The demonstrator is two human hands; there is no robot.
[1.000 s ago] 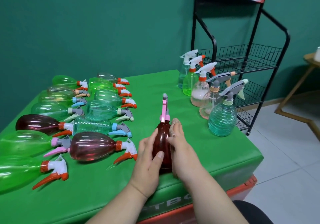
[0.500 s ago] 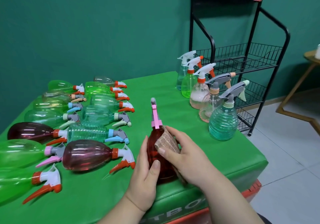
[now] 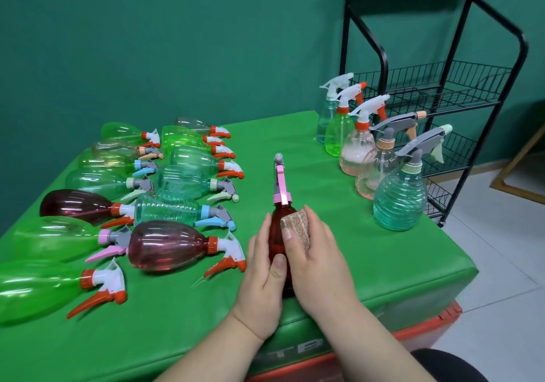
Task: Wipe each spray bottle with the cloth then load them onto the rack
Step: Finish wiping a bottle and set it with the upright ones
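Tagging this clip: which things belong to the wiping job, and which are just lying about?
Job: dark red plastic spray bottle in the left hand; beige folded cloth in the right hand; coloured plastic bottles lying on the green-covered table; five upright bottles; black wire rack.
Lying about: wooden frame at far right; red crate beneath the table.

Clear lane of bare table (image 3: 309, 145) runs between lying bottles (image 3: 165, 210), left, and five standing bottles (image 3: 359, 145), right. The standing row fronts the rack (image 3: 442, 85), obstructing its lower shelves.
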